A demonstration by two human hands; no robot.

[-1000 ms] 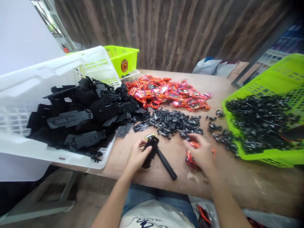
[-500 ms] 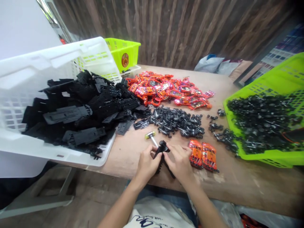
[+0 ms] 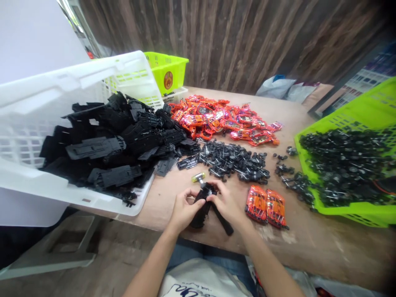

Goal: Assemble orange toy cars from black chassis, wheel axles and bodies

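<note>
My left hand [image 3: 183, 208] and my right hand [image 3: 225, 203] both grip a black toy car chassis [image 3: 202, 204] just above the table's front edge. The fingers of both hands are pinched on its top end. A small hammer [image 3: 216, 212] with a yellow-tipped head and a black handle lies on the table under the chassis. Two finished orange toy cars [image 3: 266, 202] lie side by side just right of my right hand. A pile of black wheel axles [image 3: 235, 159] lies behind my hands.
A tipped white crate [image 3: 37, 181] spills black chassis parts [image 3: 117, 140] at the left. A heap of orange car bodies [image 3: 222, 119] lies further back. A green basket [image 3: 355, 206] of wheels stands at the right, another green basket [image 3: 167, 74] at the back.
My right hand left the orange cars and came over to the black chassis in my left hand. Both hands now hold it together, slightly further from the table's edge.
</note>
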